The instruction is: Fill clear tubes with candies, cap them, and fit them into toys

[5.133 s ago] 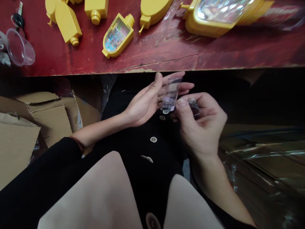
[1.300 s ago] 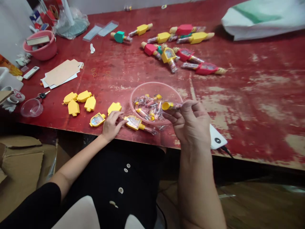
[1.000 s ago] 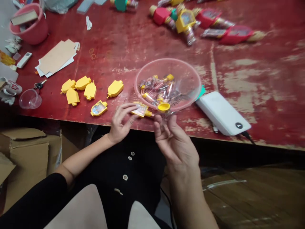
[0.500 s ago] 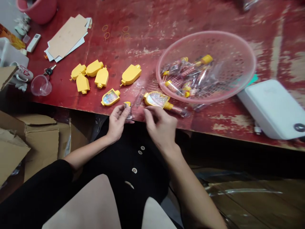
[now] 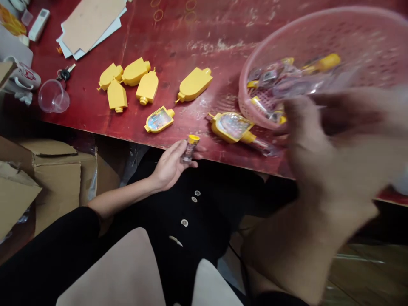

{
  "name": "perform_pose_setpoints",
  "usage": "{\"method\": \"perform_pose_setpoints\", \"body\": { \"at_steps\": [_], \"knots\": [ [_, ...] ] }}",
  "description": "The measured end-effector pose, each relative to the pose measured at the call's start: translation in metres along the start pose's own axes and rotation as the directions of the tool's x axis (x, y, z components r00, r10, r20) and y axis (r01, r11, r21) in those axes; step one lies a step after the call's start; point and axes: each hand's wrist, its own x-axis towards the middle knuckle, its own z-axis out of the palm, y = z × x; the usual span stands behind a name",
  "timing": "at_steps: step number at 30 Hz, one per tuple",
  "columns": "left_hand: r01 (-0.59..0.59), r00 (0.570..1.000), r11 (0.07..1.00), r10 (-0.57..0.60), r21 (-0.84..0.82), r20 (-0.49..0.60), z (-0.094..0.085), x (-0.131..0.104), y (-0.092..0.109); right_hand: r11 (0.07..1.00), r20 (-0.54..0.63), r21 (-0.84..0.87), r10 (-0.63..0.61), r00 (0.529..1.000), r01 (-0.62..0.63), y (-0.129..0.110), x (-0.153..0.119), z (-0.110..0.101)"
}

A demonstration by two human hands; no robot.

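My left hand (image 5: 172, 165) is at the table's front edge, closed around a small clear tube with a yellow top (image 5: 190, 149), which stands roughly upright in the fingers. My right hand (image 5: 338, 144) is smeared by motion in front of the pink mesh basket (image 5: 247, 97); its fingers do not show clearly. Inside the basket lie clear plastic packets with yellow-capped tubes (image 5: 261, 106). Between the hands, a yellow case with a clear window (image 5: 231, 126) rests beside the basket, with a wrapped tube at its neck. A smaller windowed yellow case (image 5: 159, 119) lies near my left hand.
Several yellow cases (image 5: 147, 87) lie face down at the left, and a larger one (image 5: 194, 84) lies mid-table. Further left are a clear cup (image 5: 52, 97), keys (image 5: 65, 73), a mug (image 5: 28, 76), a remote (image 5: 39, 24) and cardboard sheets (image 5: 92, 25). Cardboard boxes (image 5: 57, 182) stand below the edge.
My right hand has moved away from my left, rightwards to the front of the basket. My left hand still holds the tube, with its fingers spread more. The view has shifted.
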Motion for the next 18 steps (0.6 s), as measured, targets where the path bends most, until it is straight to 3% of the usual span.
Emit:
{"method": "perform_pose_setpoints", "body": {
  "at_steps": [3, 7, 11, 18],
  "knots": [
    [0.108, 0.991, 0.993, -0.105, -0.043, 0.079, 0.007, -0.003, -0.001, 0.985, 0.071, 0.142, -0.106, 0.992, 0.095, 0.001, -0.019, -0.011],
    [0.123, 0.984, 0.990, -0.112, -0.066, 0.140, 0.011, -0.010, -0.010, 0.926, 0.173, 0.318, -0.267, 0.948, 0.203, 0.001, -0.057, 0.001],
    [0.071, 0.980, 0.997, -0.072, 0.010, 0.185, 0.009, -0.015, -0.023, 0.918, 0.137, 0.378, -0.183, 0.973, 0.119, 0.008, -0.077, 0.009],
    [-0.077, 0.960, 0.976, 0.017, 0.205, 0.280, 0.006, -0.016, -0.031, 0.923, 0.032, 0.380, -0.075, 0.997, 0.057, 0.008, -0.084, -0.001]
  ]
}}
